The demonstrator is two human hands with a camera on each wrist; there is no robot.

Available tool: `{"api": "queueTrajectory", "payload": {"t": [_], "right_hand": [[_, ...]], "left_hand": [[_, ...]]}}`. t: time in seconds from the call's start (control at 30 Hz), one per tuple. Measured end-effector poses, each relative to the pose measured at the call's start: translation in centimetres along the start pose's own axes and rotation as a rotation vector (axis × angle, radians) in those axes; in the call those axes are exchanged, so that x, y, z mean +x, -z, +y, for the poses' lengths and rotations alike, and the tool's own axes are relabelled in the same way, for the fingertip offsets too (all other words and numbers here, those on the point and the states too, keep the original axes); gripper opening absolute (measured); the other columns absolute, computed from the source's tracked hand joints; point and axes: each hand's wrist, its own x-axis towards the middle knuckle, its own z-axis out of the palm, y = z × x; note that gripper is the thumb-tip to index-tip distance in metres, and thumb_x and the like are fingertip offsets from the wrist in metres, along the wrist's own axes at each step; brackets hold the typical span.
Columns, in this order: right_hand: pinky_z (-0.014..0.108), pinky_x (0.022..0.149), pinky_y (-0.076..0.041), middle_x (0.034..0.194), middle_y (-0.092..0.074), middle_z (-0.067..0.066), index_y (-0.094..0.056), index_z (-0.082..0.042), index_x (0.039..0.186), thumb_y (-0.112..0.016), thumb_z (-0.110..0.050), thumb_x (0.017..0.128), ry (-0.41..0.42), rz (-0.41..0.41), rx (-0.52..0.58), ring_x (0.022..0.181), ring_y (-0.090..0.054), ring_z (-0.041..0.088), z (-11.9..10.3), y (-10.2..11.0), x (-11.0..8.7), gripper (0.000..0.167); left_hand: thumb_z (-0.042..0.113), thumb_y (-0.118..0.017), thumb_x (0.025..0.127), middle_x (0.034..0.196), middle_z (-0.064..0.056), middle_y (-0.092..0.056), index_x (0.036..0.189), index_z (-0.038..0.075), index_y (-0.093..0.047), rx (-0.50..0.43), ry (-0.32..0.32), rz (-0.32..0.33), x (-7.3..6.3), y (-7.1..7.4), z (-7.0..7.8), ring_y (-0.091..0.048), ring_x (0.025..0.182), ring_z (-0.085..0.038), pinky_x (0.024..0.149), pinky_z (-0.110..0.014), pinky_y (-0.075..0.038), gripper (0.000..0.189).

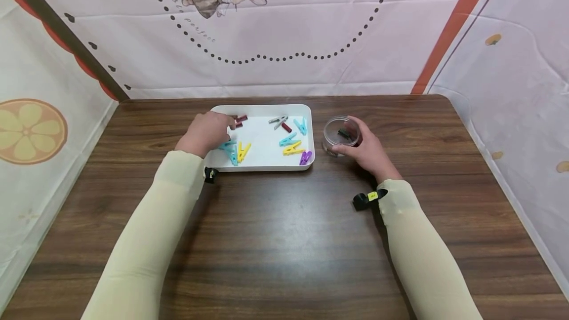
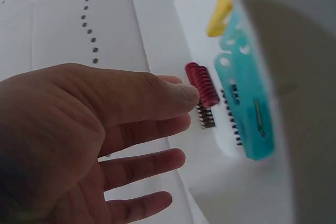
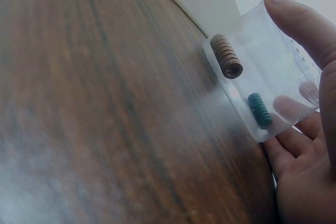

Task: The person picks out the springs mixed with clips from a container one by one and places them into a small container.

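Observation:
My left hand [image 1: 207, 131] reaches into the left end of a white tray [image 1: 262, 168]. In the left wrist view its thumb tip is right at a red spring [image 2: 202, 85], and the other fingers are fairly straight. Beside that lie a brown spring [image 2: 206, 117] and a teal clothespin [image 2: 251, 108]. My right hand [image 1: 370, 151] grips a clear round plastic jar [image 1: 329, 137] just right of the tray, thumb and fingers around its side. Inside the jar are a copper-brown spring [image 3: 227, 57] and a dark green spring [image 3: 259, 110].
Further right in the tray lie a grey clothespin [image 1: 278, 121], a dark red spring [image 1: 286, 127], a purple clothespin [image 1: 305, 157], and several teal and yellow ones. Another yellow clothespin [image 1: 243, 151] lies near the left hand. The tray stands on a brown wooden table [image 1: 284, 241] before a printed cloth.

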Motion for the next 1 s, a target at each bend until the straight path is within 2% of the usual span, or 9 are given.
{"api": "queueTrajectory", "payload": {"t": [0.17, 0.4, 0.57, 0.83, 1.0], "right_hand": [[0.048, 0.114, -0.031, 0.153, -0.040, 0.005, -0.025, -0.023, 0.152, -0.079, -0.046, 0.076, -0.004, -0.002, 0.010, 0.139, -0.040, 0.024, -0.2, 0.1, -0.2, 0.096], [0.047, 0.115, -0.031, 0.153, -0.040, 0.005, -0.025, -0.023, 0.152, -0.080, -0.046, 0.076, -0.009, -0.004, 0.007, 0.139, -0.039, 0.023, -0.2, 0.0, -0.2, 0.097], [0.048, 0.115, -0.031, 0.153, -0.040, 0.005, -0.025, -0.023, 0.152, -0.080, -0.045, 0.076, -0.007, -0.006, 0.015, 0.140, -0.039, 0.024, -0.2, 0.0, -0.2, 0.097], [0.047, 0.115, -0.031, 0.153, -0.040, 0.004, -0.025, -0.023, 0.152, -0.080, -0.045, 0.076, -0.006, -0.002, 0.015, 0.140, -0.038, 0.023, -0.3, 0.1, -0.2, 0.096], [0.047, 0.115, -0.031, 0.153, -0.039, 0.004, -0.025, -0.023, 0.152, -0.080, -0.046, 0.075, -0.011, -0.008, 0.010, 0.140, -0.038, 0.023, -0.2, 0.1, -0.2, 0.097]], "left_hand": [[0.011, -0.060, 0.091, 0.109, -0.013, -0.070, 0.118, 0.011, -0.068, -0.004, 0.004, -0.005, 0.4, -0.7, -0.5, -0.060, 0.094, -0.029, 0.093, -0.056, -0.040, 0.028], [0.007, -0.050, 0.093, 0.103, -0.010, -0.071, 0.108, 0.013, -0.072, -0.024, 0.019, -0.010, 0.8, -1.5, -1.3, -0.056, 0.087, -0.026, 0.090, -0.053, -0.034, 0.027], [0.006, -0.049, 0.093, 0.098, -0.008, -0.071, 0.102, 0.013, -0.073, -0.035, 0.019, -0.012, 0.8, -1.5, -1.4, -0.055, 0.084, -0.026, 0.090, -0.054, -0.033, 0.026], [0.005, -0.048, 0.093, 0.094, -0.006, -0.072, 0.096, 0.012, -0.073, -0.033, -0.001, -0.019, 0.8, -1.4, -1.5, -0.057, 0.086, -0.026, 0.097, -0.061, -0.029, 0.027], [0.005, -0.046, 0.094, 0.096, -0.004, -0.072, 0.096, 0.013, -0.075, -0.013, -0.007, -0.012, 0.8, -1.5, -1.6, -0.059, 0.088, -0.025, 0.097, -0.061, -0.030, 0.030]]}}
